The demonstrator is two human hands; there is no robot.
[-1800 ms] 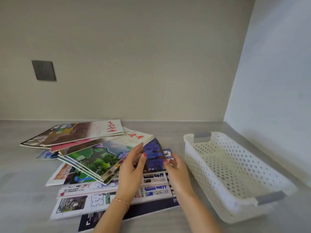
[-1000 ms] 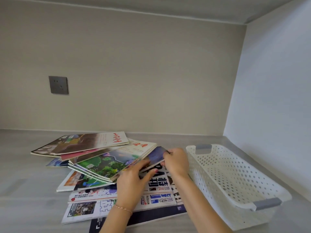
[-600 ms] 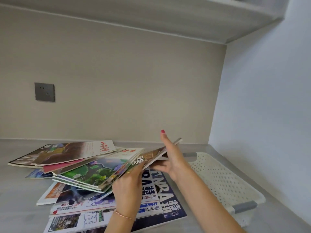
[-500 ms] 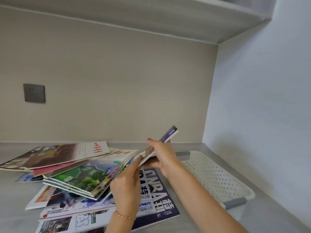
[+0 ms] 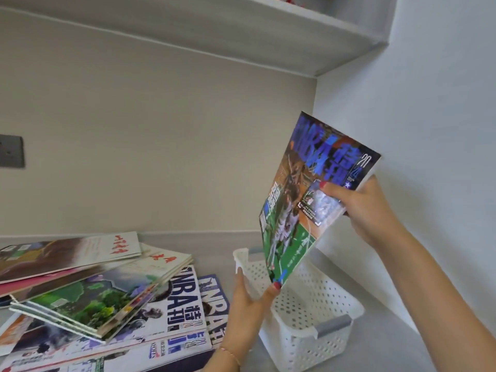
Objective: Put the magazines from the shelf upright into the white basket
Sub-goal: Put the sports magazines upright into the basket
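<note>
A person's left hand (image 5: 248,299) pinches the bottom corner of a magazine (image 5: 311,194), lifted clear of the shelf pile (image 5: 107,299) a moment ago and now nearly upright above the empty white basket (image 5: 308,342). The right hand (image 5: 359,208) clamps its upper edge; lowering it in looks next.

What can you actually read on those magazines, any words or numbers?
"NBA" and "2024": the held magazine, in the right hand.
"NBA": white-covered magazine lying flat.
"NBA", partly hidden: dark blue magazine beside it.
Red characters on the top magazines: too blurred.
Small print: unreadable.
</note>
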